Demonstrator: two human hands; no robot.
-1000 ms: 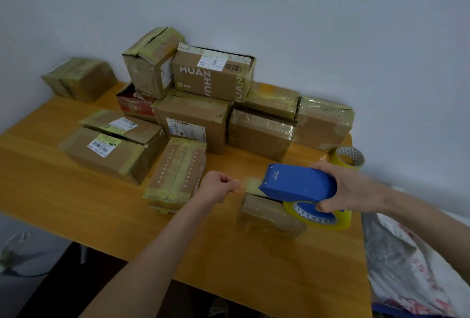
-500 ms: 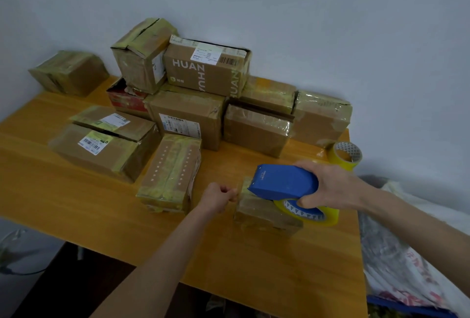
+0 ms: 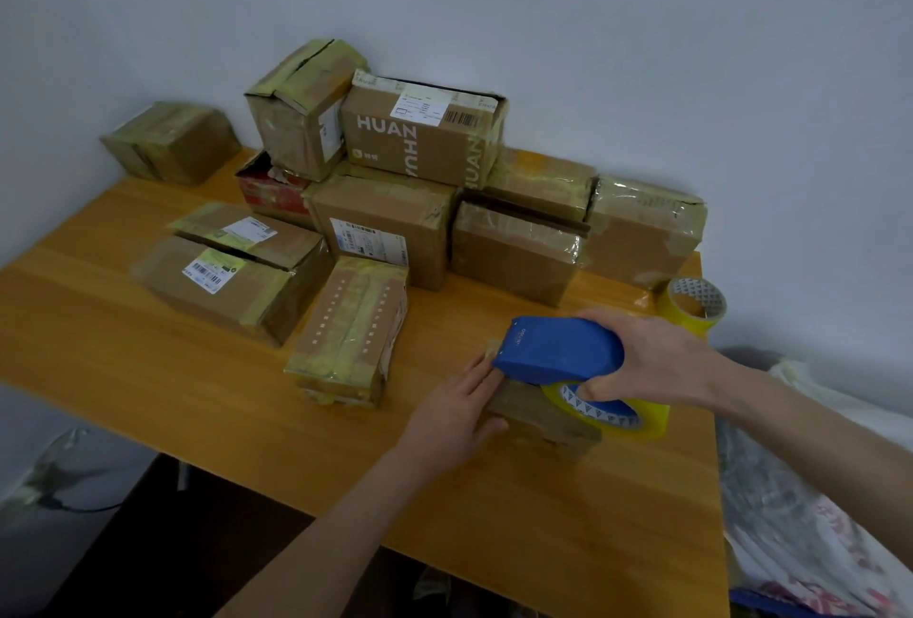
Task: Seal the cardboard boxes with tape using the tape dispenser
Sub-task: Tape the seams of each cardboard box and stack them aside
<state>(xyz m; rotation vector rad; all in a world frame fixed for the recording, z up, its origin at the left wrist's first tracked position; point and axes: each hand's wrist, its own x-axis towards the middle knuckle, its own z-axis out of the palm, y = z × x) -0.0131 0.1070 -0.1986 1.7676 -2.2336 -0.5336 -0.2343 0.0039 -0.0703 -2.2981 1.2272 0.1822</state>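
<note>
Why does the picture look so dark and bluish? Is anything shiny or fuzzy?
Head view: the light is dim and even, so the wall looks grey-blue and shadows stay soft. Head view: the taped box at the back right gleams faintly. Head view: the tape dispenser looks sharp, not smeared.

- Right hand point(image 3: 657, 360) grips the blue dispenser point(image 3: 558, 350), whose nose is down on the box point(image 3: 538, 419).
- Left hand point(image 3: 454, 412) lies flat on the box's 9 o'clock end, with straight fingers just beside the dispenser's nose.
- From the box, the pile point(image 3: 425, 138) of taped boxes sits at 11 o'clock.
- A spare roll point(image 3: 691, 306) stands at 1 o'clock, by the table point(image 3: 148, 370) edge.
</note>
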